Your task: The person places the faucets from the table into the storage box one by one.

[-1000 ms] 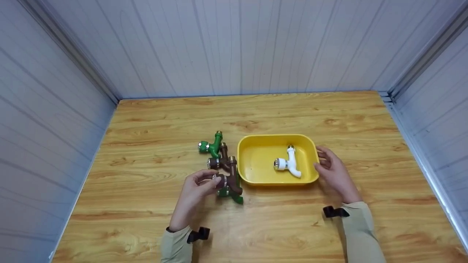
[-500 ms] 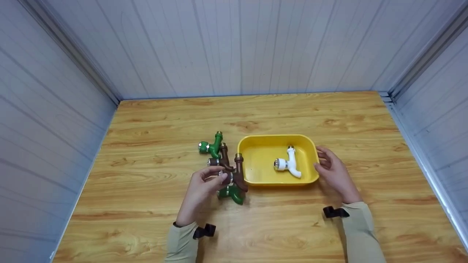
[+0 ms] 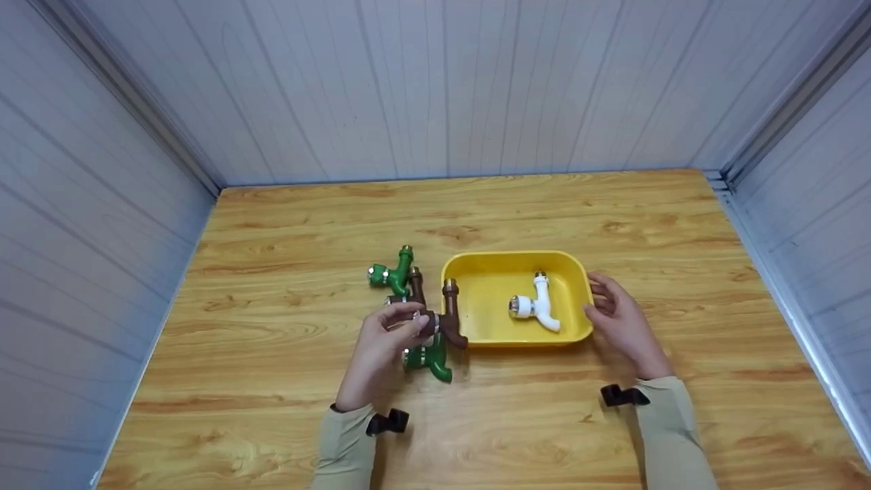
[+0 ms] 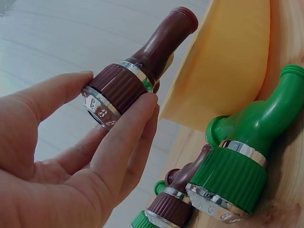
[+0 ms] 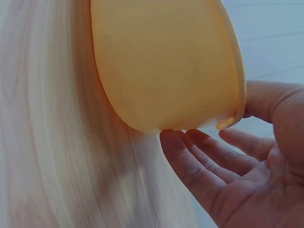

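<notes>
Brown tap (image 3: 450,316) held up off the table (image 3: 272,306), at the L edge of the yellow tub (image 3: 486,292); brass end toward the table's far edge, spout tip by the tub's near-L corner. L hand (image 3: 384,338) has it, thumb & fingers pinching the ribbed knob. Tub sits a bit nearer table's R edge than L. R hand (image 3: 625,323) holds its R edge, thumb at rim, fingers bent round outside w/ small gaps btwn. White tap (image 3: 543,303) lies in tub, nearer its R edge, knob facing L. Just outside tub's L edge: near green tap (image 3: 435,357) by the near-L corner; 2nd brown tap (image 3: 418,289), partly hidden by L hand; far green tap (image 3: 399,274), closest to table's far edge. Tan sleeves (image 3: 674,429), black fitting (image 3: 625,395) at each cuff. Pale panelled walls (image 3: 422,88) along table's far, L & R edges.
</notes>
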A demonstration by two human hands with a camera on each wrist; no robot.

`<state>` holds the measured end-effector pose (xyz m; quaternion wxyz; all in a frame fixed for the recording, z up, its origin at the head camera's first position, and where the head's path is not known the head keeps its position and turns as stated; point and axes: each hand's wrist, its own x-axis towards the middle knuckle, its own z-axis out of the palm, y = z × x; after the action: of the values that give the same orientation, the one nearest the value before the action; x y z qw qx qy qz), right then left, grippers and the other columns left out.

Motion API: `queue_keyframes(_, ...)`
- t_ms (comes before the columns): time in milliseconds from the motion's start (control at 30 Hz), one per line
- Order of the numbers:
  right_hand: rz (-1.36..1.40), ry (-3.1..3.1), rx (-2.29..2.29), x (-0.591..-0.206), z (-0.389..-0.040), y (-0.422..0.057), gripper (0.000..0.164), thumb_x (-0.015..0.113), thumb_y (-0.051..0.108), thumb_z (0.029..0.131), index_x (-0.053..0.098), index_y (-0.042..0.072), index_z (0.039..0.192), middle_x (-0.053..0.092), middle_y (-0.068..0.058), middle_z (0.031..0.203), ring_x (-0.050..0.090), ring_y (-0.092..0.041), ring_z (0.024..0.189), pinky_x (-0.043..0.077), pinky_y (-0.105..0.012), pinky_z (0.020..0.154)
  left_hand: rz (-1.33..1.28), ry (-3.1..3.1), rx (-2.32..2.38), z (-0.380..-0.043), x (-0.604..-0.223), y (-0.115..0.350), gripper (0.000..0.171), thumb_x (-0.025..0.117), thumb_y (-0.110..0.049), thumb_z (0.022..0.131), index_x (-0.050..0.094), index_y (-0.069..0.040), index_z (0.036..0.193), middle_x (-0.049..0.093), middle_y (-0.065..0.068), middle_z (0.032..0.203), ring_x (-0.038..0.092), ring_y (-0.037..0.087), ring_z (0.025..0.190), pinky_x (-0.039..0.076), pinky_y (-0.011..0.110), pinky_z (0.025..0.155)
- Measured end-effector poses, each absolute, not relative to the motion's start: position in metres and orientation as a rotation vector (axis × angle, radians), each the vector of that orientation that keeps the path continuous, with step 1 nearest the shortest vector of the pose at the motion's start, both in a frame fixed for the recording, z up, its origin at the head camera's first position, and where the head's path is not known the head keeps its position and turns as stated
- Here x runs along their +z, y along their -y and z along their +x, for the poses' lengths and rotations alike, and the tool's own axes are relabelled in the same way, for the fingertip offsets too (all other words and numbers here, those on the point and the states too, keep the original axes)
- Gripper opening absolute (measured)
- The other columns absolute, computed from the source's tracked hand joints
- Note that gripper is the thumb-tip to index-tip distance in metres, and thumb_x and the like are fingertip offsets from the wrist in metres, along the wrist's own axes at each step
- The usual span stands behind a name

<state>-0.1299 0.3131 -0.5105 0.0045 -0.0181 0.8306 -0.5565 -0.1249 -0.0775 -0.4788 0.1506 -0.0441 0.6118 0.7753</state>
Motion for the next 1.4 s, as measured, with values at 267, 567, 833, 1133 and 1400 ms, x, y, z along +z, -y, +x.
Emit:
queue_keyframes(267,-0.066,-2.573,-1.812,-0.511,-0.128,-0.312,0.053,0.058,-0.004,0.092,0.038,-0.005,0.14,0.05,-0.028,0.13,0.051,-0.038,0.117,0.043,-0.014,0.091,-0.089,-1.831,2.158,-0.13,-0.481,0.076,0.042,0.071,-0.009,0.087,0.056,0.011,0.121,0.062,0.022,0.11,0.067,0.028,0.091,0.053,0.048,0.083)
queue_keyframes(567,-0.063,-2.567,-1.801,-0.514,-0.128,-0.314,0.053,0.058,-0.003,0.092,0.037,-0.004,0.141,0.05,-0.026,0.131,0.051,-0.036,0.117,0.043,-0.013,0.09,-0.116,-1.88,2.098,-0.133,-0.48,0.07,0.046,0.075,-0.018,0.084,0.059,0.004,0.12,0.063,0.019,0.111,0.067,0.026,0.09,0.056,0.044,0.08)
queue_keyframes(833,-0.061,-2.567,-1.813,-0.513,-0.128,-0.314,0.053,0.058,-0.004,0.092,0.038,-0.005,0.141,0.05,-0.027,0.131,0.051,-0.036,0.118,0.043,-0.013,0.091,-0.195,-1.864,2.063,-0.137,-0.476,0.06,0.046,0.077,-0.022,0.083,0.061,-0.001,0.121,0.064,0.015,0.111,0.065,0.024,0.096,0.055,0.037,0.082)
queue_keyframes(1133,-0.055,-2.57,-1.782,-0.512,-0.129,-0.314,0.053,0.058,-0.001,0.093,0.036,-0.004,0.142,0.049,-0.027,0.132,0.051,-0.037,0.118,0.043,-0.013,0.09,-0.141,-1.775,2.163,-0.141,-0.478,0.047,0.042,0.076,-0.012,0.083,0.06,0.005,0.118,0.063,0.019,0.109,0.065,0.026,0.096,0.055,0.039,0.083)
queue_keyframes(1400,-0.075,-2.566,-1.786,-0.511,-0.13,-0.314,0.054,0.058,-0.002,0.093,0.036,-0.005,0.142,0.048,-0.028,0.132,0.05,-0.038,0.118,0.043,-0.011,0.089,-0.108,-1.783,2.171,-0.145,-0.479,0.038,0.045,0.077,-0.011,0.082,0.058,0.008,0.118,0.064,0.019,0.105,0.067,0.026,0.09,0.056,0.038,0.079)
